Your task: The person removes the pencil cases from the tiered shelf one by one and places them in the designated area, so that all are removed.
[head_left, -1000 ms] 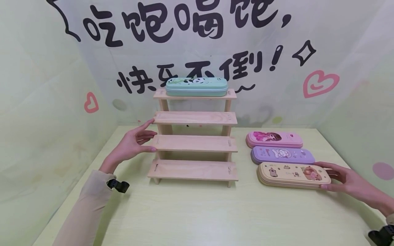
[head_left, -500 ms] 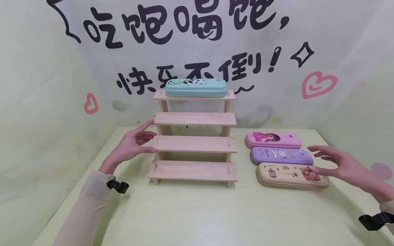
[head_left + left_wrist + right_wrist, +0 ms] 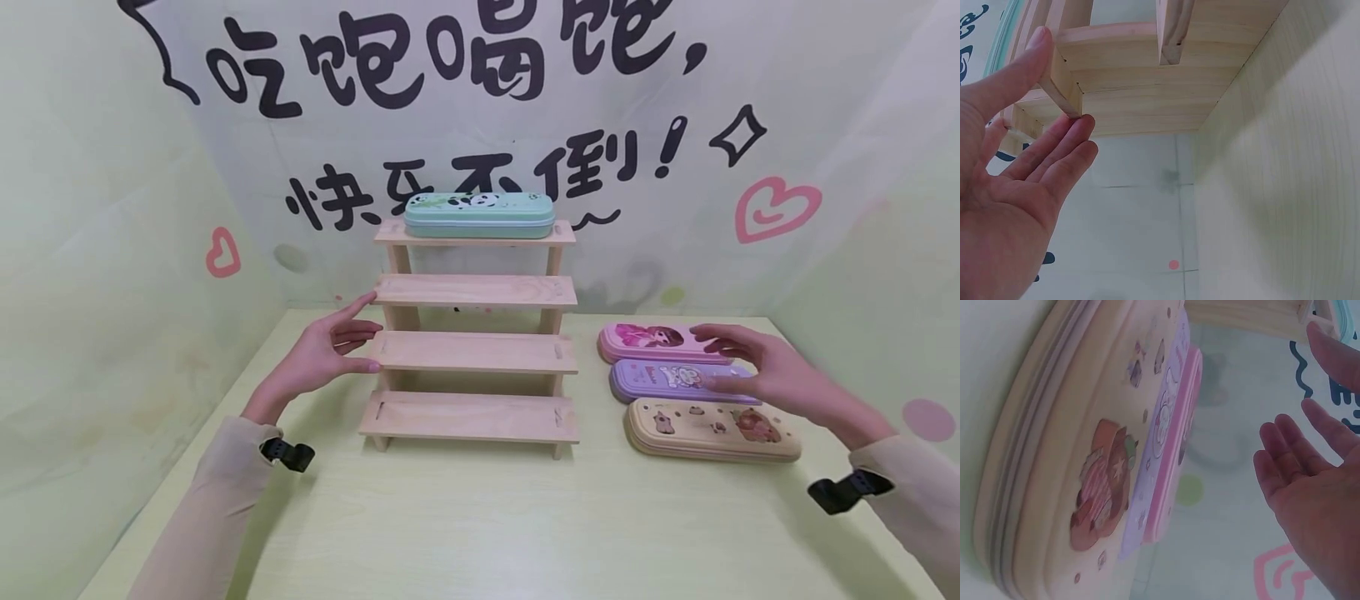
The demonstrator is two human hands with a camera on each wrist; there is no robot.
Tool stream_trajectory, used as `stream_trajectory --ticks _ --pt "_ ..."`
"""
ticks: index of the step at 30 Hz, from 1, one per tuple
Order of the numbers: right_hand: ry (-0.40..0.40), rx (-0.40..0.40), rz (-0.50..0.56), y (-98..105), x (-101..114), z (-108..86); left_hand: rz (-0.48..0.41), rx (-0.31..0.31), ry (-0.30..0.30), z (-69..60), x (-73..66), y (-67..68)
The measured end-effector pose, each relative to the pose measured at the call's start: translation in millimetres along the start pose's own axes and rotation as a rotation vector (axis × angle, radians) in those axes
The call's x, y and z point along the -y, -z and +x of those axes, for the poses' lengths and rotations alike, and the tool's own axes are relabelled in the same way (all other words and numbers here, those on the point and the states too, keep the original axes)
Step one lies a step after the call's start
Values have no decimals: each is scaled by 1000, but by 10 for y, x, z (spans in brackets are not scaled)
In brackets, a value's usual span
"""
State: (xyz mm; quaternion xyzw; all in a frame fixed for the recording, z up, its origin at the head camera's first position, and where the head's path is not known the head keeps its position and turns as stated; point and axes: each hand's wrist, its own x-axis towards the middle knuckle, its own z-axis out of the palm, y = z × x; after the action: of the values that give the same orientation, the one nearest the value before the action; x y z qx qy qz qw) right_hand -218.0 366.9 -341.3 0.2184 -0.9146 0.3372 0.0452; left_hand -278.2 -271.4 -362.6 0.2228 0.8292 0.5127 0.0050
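My left hand [image 3: 318,350] holds the left end of a stepped wooden display rack [image 3: 472,352]. In the left wrist view, the thumb lies on one edge of a shelf board [image 3: 1063,81] and fingers touch its opposite edge. My right hand [image 3: 772,371], fingers loosely bent and holding nothing, hovers over three pencil cases on the right. These are a pink case [image 3: 648,337] with a girl picture, a purple case [image 3: 652,379] and a cream case [image 3: 712,432] with cartoon animals. The hand partly covers the pink and purple cases in the head view.
A mint-green pencil case [image 3: 480,217] with pandas lies on the rack's top shelf. The rack's lower three shelves are bare. Pale wood-grain table [image 3: 480,525] extends in front. A printed cloth [image 3: 480,133] with large black characters hangs behind.
My right hand has let go of the cream pencil case, risen, and moved left and back over the pink and purple cases. The left hand has stayed at the rack.
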Motion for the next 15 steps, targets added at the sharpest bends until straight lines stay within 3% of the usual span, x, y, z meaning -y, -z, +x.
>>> stream_trajectory --ticks 7,11,15 --pt "21 11 -7 -74 191 289 2 0 -6 2 -11 0" --pt "-18 7 34 -101 276 440 1 3 -6 0 -4 2" --pt "3 8 87 -145 367 577 -1 6 -5 1 6 3"
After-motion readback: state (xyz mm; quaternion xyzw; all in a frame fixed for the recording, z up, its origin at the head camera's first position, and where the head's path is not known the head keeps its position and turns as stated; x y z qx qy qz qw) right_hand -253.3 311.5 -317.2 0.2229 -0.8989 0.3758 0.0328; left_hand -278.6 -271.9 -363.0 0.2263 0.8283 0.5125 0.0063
